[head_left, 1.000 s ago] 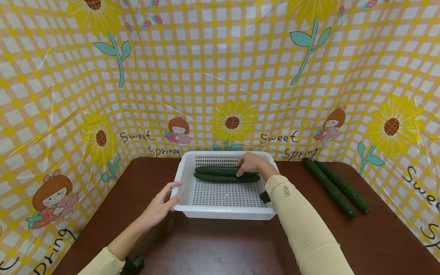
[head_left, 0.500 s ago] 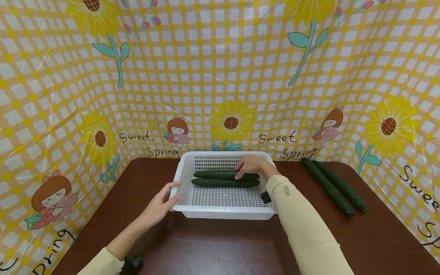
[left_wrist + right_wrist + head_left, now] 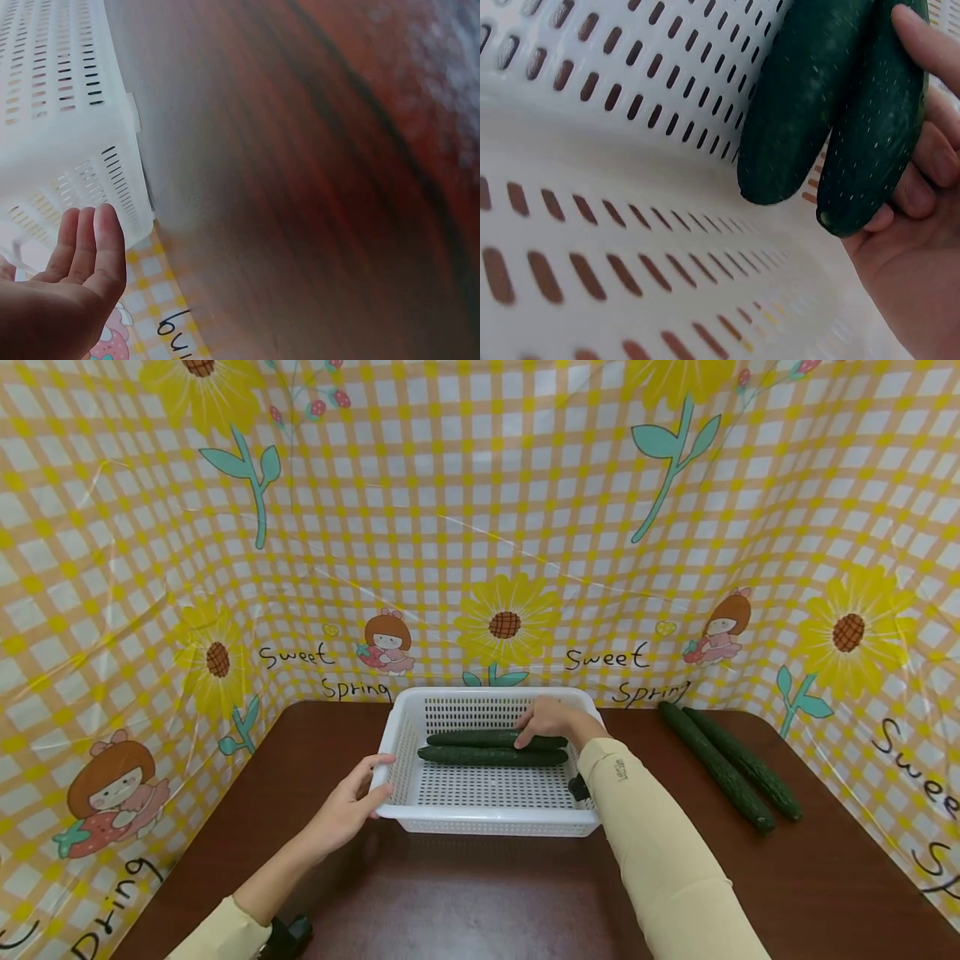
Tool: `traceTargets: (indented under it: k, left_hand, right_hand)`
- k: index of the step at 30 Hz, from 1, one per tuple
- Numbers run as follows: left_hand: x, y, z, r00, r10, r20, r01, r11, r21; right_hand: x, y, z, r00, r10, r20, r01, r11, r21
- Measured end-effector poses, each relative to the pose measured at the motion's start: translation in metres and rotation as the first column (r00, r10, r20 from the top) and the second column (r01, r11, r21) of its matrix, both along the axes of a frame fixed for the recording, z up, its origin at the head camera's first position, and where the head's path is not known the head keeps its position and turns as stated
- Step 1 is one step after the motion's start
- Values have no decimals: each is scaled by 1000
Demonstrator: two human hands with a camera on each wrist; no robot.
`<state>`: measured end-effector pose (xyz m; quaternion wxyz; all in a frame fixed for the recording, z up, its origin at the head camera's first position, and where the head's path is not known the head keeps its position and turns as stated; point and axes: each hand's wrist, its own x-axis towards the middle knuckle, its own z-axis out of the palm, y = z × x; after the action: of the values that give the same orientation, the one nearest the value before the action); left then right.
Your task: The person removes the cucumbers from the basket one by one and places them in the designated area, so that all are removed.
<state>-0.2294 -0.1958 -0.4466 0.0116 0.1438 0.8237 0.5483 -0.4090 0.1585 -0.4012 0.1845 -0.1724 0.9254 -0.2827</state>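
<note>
While the basket (image 3: 487, 815) is held by the left hand (image 3: 351, 803), its rear cucumber (image 3: 472, 739), gripped by the right hand (image 3: 547, 719), is nudged off the basket's far wall, apparently for alignment.

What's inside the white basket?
A near cucumber and a far cucumber, side by side in the white basket. The right hand grips the far one, hiding part of it; whatever's under both can't be seen.

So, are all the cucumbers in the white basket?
No, two cucumbers lie on the table, to the right of the white basket.
</note>
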Motion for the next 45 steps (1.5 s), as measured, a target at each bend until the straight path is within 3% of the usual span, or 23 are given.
traceTargets:
  k: [8,15,31,45]
  left_hand:
    - [0,-1,2,1000,-4,-7,4,1000,-6]
    - [1,-1,1,1000,2,4,-2,1000,-9]
    - [0,1,4,1000,1,2,-1,1000,-17]
    - [0,0,3,1000,0,14,1,1000,-22]
  right_hand:
    - [4,5,6,996,-15,84,9,998,60]
    - [3,3,1,999,38,35,-41,994,99]
    - [2,2,-2,999,4,35,-6,999,47]
    - [2,4,-8,999,34,26,-34,999,-5]
